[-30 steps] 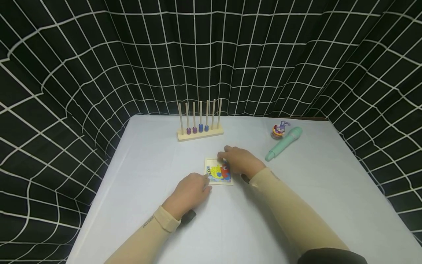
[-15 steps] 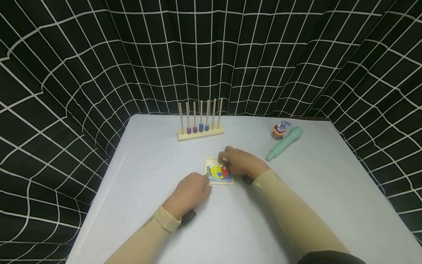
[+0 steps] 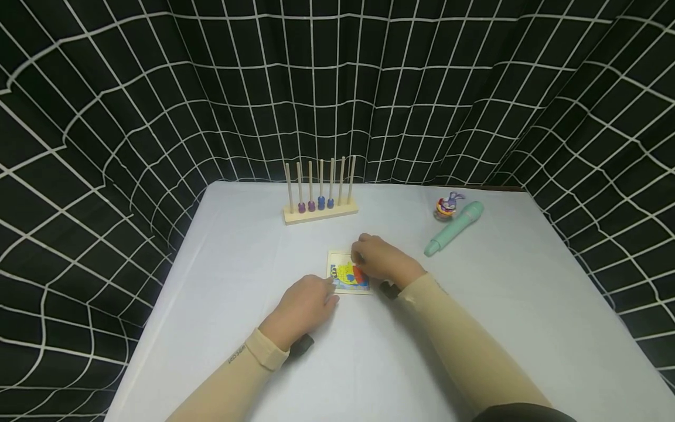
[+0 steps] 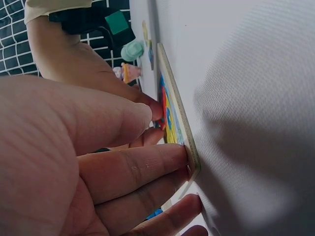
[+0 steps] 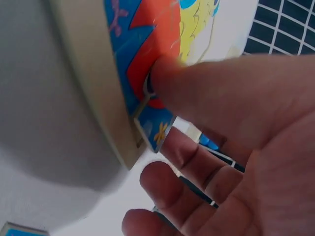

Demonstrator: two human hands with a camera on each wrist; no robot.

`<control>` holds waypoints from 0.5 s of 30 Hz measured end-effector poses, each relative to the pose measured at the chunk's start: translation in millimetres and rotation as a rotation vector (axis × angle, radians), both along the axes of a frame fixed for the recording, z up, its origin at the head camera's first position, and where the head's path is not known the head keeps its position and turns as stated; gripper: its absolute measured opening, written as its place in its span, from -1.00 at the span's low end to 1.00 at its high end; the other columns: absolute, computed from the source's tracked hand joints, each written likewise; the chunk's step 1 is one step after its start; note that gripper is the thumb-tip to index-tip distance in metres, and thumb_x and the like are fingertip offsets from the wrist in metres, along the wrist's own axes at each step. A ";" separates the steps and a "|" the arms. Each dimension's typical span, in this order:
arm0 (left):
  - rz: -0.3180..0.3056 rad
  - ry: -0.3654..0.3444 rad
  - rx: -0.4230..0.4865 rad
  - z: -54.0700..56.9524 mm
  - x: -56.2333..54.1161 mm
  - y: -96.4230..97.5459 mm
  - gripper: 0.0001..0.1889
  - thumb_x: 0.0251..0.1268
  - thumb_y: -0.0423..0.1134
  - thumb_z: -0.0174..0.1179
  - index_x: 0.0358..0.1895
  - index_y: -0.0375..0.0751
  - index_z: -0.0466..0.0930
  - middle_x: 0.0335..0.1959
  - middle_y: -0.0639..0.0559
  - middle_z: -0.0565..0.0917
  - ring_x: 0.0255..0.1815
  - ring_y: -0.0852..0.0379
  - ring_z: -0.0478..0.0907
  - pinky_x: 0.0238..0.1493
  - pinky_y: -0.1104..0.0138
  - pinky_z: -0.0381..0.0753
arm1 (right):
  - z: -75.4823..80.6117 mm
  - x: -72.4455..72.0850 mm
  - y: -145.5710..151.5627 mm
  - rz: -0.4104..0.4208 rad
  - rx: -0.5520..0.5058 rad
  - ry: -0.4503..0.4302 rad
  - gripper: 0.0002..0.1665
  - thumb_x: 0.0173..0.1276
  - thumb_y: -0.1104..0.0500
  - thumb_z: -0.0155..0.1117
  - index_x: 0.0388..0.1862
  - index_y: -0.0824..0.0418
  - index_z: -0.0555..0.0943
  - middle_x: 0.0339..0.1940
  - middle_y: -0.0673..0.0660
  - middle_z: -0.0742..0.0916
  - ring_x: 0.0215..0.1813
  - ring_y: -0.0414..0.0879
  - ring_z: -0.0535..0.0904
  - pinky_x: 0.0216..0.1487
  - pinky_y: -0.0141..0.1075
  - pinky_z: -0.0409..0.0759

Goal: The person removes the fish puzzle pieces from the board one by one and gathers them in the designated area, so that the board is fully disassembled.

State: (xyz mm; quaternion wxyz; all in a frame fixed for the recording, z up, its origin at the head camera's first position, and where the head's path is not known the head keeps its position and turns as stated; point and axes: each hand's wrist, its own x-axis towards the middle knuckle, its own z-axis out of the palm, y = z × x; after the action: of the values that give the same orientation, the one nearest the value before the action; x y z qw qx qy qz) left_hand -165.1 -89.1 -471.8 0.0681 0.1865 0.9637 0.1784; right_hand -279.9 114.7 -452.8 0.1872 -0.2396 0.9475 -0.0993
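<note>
A small wooden jigsaw puzzle (image 3: 350, 280) with a bright fish picture lies in its frame mid-table. My left hand (image 3: 307, 308) rests at its near left corner; in the left wrist view the fingers are fairly straight, with fingertips (image 4: 179, 156) against the frame's edge. Over the far right corner, my right hand (image 3: 381, 258) pinches a puzzle piece (image 5: 156, 127) between thumb and finger. That piece is blue with an orange starfish and stands tilted up from the frame in the right wrist view. The right thumb (image 5: 197, 93) overlaps the fish's eye.
Behind the puzzle stands a wooden peg abacus (image 3: 320, 212) with purple and blue beads. A green toy microphone (image 3: 454, 228) and a small purple rabbit figure (image 3: 447, 207) are at the back right. Another wooden-edged blue piece (image 5: 23, 231) lies on the table.
My right hand has shifted slightly and its fingers have drawn in over the corner, covering the fish's eye in the head view. The left hand stays in place.
</note>
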 end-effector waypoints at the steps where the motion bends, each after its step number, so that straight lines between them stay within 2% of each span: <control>1: -0.001 -0.001 0.000 0.0 0.0 0.1 -0.60 0.63 -0.10 0.26 0.30 -0.27 0.75 0.29 -0.13 0.79 0.32 -0.15 0.71 0.40 -0.02 0.68 | -0.9 0.3 -1.0 -0.009 0.006 0.008 -0.91 0.51 0.21 0.44 -0.07 0.07 0.72 -0.07 0.04 0.65 0.01 0.00 0.54 0.18 -0.13 0.68; 8: 0.004 -0.015 -0.006 2.2 0.9 0.5 -0.58 0.64 -0.08 0.26 0.32 -0.28 0.74 0.31 -0.14 0.78 0.35 -0.16 0.69 0.43 -0.02 0.66 | -5.8 7.8 -2.1 -0.039 -0.018 0.097 -0.84 0.47 0.24 0.48 -0.04 0.04 0.73 -0.08 0.02 0.69 0.00 0.02 0.55 0.22 -0.06 0.69; 10: 0.001 -0.011 -0.005 1.9 0.7 0.3 -0.58 0.64 -0.08 0.26 0.32 -0.28 0.74 0.31 -0.13 0.77 0.35 -0.15 0.69 0.43 -0.02 0.66 | -7.6 9.9 -1.1 -0.062 -0.056 0.094 -0.76 0.49 0.24 0.47 0.06 0.04 0.71 0.00 0.04 0.71 0.04 0.02 0.60 0.30 -0.03 0.70; 15: -0.015 0.015 -0.001 0.2 -0.2 -0.8 -0.60 0.62 -0.11 0.27 0.30 -0.30 0.75 0.31 -0.15 0.78 0.32 -0.17 0.71 0.41 -0.02 0.67 | -12.4 12.9 5.5 -0.156 -0.213 0.018 -0.52 0.53 0.23 0.46 0.36 0.06 0.60 0.28 0.14 0.72 0.33 0.09 0.67 0.55 0.08 0.58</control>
State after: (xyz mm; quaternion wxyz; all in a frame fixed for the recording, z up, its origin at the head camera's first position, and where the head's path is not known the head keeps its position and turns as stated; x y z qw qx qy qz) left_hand -165.2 -89.9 -471.6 0.0622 0.1949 0.9629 0.1758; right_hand -267.0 120.3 -465.2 0.1438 -0.1848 0.9489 -0.2114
